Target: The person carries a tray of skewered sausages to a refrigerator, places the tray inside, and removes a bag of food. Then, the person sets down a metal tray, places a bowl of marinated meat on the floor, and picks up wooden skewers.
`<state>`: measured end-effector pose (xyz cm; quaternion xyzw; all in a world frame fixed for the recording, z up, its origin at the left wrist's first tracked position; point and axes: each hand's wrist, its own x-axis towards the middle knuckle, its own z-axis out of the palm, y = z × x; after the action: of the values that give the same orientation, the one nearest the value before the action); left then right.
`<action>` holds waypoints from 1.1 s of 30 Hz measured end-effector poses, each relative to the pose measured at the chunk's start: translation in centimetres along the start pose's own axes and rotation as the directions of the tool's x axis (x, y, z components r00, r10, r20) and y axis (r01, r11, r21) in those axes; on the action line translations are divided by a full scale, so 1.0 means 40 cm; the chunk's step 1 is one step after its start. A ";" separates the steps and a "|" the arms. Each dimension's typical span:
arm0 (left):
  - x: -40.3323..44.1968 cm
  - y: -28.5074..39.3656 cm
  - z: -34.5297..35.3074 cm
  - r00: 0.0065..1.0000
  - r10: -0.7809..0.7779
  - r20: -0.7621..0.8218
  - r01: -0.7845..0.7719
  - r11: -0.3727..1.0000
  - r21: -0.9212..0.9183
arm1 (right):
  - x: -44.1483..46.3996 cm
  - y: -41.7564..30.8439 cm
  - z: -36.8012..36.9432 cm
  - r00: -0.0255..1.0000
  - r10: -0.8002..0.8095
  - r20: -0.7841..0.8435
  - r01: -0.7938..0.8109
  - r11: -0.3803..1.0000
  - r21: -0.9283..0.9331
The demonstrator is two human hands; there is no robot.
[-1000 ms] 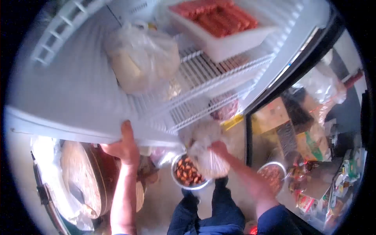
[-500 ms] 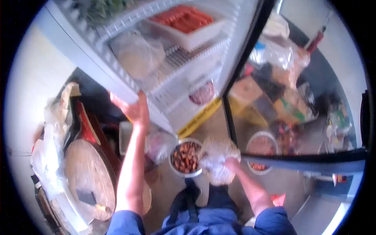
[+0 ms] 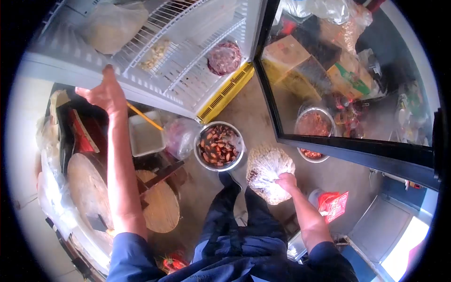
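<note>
My left hand rests against the front edge of the fridge cabinet, its thumb and fingers spread. My right hand is closed on the gathered top of a clear plastic bag full of pale pieces, which hangs above the floor in front of my legs. Left of the bag stands a metal bowl of brown and orange pieces. Inside the fridge, a bag with a pale round item is on a wire shelf, and a bagged dark red item lies lower down.
The open glass door extends to the right, with cardboard boxes visible through it. Another bowl is at its lower edge. Round wooden boards, a white tray and a red package surround my legs.
The view has swung downward, and the fridge shelves now appear higher and farther left. The bag in my right hand has moved away from the fridge, to the right of the metal bowl.
</note>
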<state>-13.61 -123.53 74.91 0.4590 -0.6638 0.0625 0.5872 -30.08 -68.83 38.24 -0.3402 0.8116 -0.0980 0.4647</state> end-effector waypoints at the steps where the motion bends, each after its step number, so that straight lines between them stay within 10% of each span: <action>1: -0.005 0.012 0.000 0.999 -0.045 -0.010 0.044 0.998 -0.042 | 0.000 0.034 0.009 1.000 -0.015 -0.008 0.015 1.000 -0.022; 9: 0.006 -0.086 0.022 0.996 0.058 -0.071 -0.059 0.998 -0.025 | 0.047 0.250 0.085 0.975 0.191 0.110 -0.156 0.951 -0.268; 18: 0.019 -0.066 0.006 0.929 -0.364 0.064 0.370 0.911 -0.184 | 0.202 0.449 0.216 0.894 0.432 0.120 -0.388 0.879 -0.278; 20: 0.020 -0.059 0.006 0.911 -0.404 0.089 0.413 0.886 -0.209 | 0.247 0.436 0.203 0.820 0.348 0.455 -0.188 0.914 -0.360; 21: 0.019 -0.069 0.007 0.889 -0.446 0.108 0.458 0.858 -0.233 | 0.262 0.479 0.239 0.911 -0.198 0.361 0.334 0.869 -0.365; 22: 0.016 -0.074 0.013 0.866 -0.479 0.142 0.499 0.828 -0.256 | 0.223 0.434 0.216 0.928 0.082 0.364 -0.123 0.988 0.091; 23: 0.015 -0.081 0.012 0.856 -0.484 0.180 0.516 0.816 -0.261 | 0.180 0.373 0.183 0.871 0.356 0.338 -0.490 0.683 0.542; 25: 0.078 -0.214 -0.013 0.936 -0.004 0.353 -0.018 0.998 0.059 | 0.144 0.301 0.119 0.893 0.399 0.210 -0.448 0.726 0.522; 26: 0.090 -0.260 -0.017 0.943 0.005 0.334 -0.027 0.998 0.061 | 0.132 0.291 0.094 0.910 0.373 0.181 -0.408 0.735 0.541; 30: 0.023 -0.138 0.036 0.815 -0.531 0.230 0.572 0.800 -0.179 | 0.098 0.300 0.016 0.907 0.421 0.027 -0.367 0.755 0.544; 33: 0.019 -0.128 0.044 0.753 -0.620 0.221 0.657 0.730 -0.189 | 0.076 0.257 -0.083 0.876 0.441 -0.193 -0.232 0.738 0.633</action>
<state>-11.32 -127.96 72.69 0.5831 -0.5075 -0.2623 0.5775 -38.56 -63.61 33.11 -0.0017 0.8541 -0.3147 0.4140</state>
